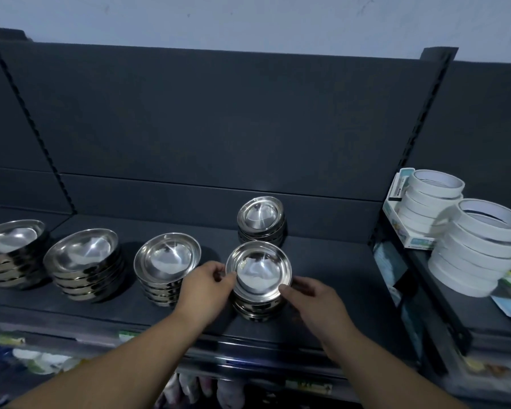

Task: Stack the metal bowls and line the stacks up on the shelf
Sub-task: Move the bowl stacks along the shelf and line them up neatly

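Shelf: dark flat metal shelf [322, 261].
Bowl: shiny round steel top bowl [258, 271] — light, stiff, slippery.
Grip: left hand [202, 286] and right hand [314, 299] pinch its rim.

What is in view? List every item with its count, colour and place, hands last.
Bowl stacks: five, silver metal; four along the shelf front, one behind the rightmost.
Shelf: one, dark grey, under the stacks.
Back panel: one, dark grey, behind the shelf.
Tape rolls: two stacks, white, on the neighbouring shelf at right.
Box: one, white and pale blue, beneath the far tape stack.
Lower goods: blurred, below the shelf edge.
Left hand: on the left rim of the front right stack.
Right hand: on its right rim.
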Available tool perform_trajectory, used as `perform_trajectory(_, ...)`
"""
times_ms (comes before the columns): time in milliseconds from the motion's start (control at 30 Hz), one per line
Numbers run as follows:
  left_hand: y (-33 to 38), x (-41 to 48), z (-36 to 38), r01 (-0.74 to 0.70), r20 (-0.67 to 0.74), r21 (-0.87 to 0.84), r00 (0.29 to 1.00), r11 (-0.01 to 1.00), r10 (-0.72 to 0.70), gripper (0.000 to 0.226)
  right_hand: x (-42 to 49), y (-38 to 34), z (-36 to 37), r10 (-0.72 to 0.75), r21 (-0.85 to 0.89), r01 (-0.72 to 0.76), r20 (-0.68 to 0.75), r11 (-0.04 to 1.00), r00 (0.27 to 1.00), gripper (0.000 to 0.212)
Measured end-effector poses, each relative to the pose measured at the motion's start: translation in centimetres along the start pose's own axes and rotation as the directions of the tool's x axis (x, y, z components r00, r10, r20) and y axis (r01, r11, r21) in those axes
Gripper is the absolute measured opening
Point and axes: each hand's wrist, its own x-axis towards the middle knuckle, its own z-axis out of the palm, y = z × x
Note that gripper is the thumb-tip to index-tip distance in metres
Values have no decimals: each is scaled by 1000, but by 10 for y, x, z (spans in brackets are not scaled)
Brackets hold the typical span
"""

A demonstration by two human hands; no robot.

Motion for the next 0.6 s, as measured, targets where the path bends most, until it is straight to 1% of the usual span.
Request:
perform_trajectory(167,1,0,0,7,6,-44,1000,999,-7,14,7,3,8,43,60,-39,-59,997,997,31)
perform_trajectory(267,4,-1,-2,-1,13,-86,1000,996,2,15,7,2,9,38,101,-31,-75,994,996,25)
perform_trajectory(400,7,0,-7,-21,-24,-150,1000,989,17,15,11,2,11,75,177,-68,-32,982,997,22)
perform_trajectory(600,4,-2,-7,-73,-11,-99,997,992,72,13,12,9,14,126,158,-129,28,979,992,23)
